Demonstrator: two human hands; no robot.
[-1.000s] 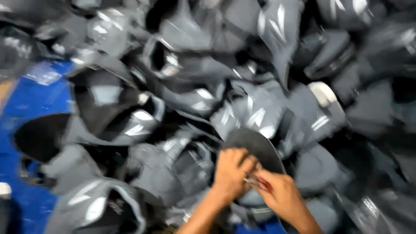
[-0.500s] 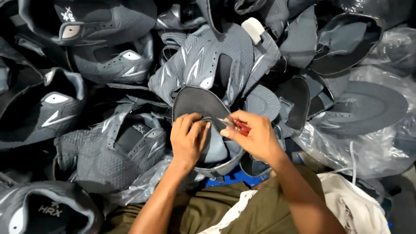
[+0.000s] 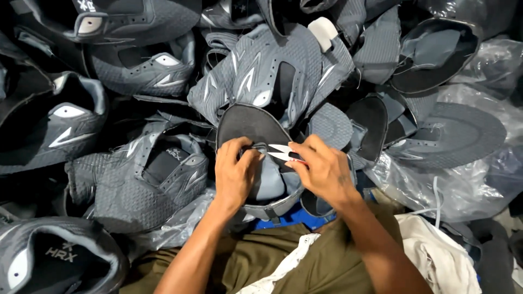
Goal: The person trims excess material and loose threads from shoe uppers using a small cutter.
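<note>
Centrally, left hand (image 3: 235, 173) grips grey shoe upper (image 3: 256, 136); right hand (image 3: 325, 170) pinches thread snips (image 3: 282, 152); piled uppers (image 3: 136, 179) crowd around.

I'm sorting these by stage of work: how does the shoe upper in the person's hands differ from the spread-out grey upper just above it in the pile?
The held upper shows its dark, plain inner side; the spread upper shows its textured grey outside with pale stripes. The held upper is gripped by the left hand while the right hand brings small snips to it; the spread upper lies untouched, splayed open. Both are grey, unsoled shoe uppers.
</note>
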